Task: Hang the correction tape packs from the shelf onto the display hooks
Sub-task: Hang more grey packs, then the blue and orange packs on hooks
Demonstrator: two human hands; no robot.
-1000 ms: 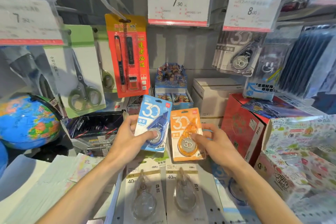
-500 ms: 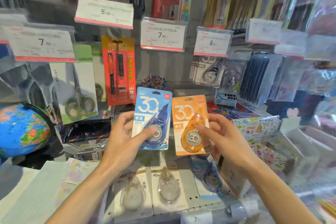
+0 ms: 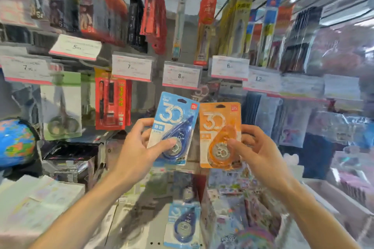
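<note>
My left hand (image 3: 139, 151) pinches a blue correction tape pack (image 3: 174, 121), thumb across its blister. Beside it my right hand (image 3: 255, 151) pinches an orange correction tape pack (image 3: 219, 125) the same way. Both packs are held upright in front of the display wall, just below a price tag marked 8 (image 3: 181, 76). Behind the orange pack some grey correction tape packs (image 3: 203, 93) hang, partly hidden. Another blue pack (image 3: 183, 226) lies on the shelf below my hands. The hooks themselves are blurred.
A scissors pack (image 3: 61, 107) and a red pen pack (image 3: 111, 103) hang at the left. A globe (image 3: 15, 143) stands at far left by a dark box (image 3: 70, 159). Price tags (image 3: 131, 67) line the rail. Patterned boxes (image 3: 232, 194) and clear sleeves (image 3: 303, 123) fill the right.
Both hands have lifted the two packs from shelf level up toward the hanging row. The view has tilted upward and turned right, and is blurred.
</note>
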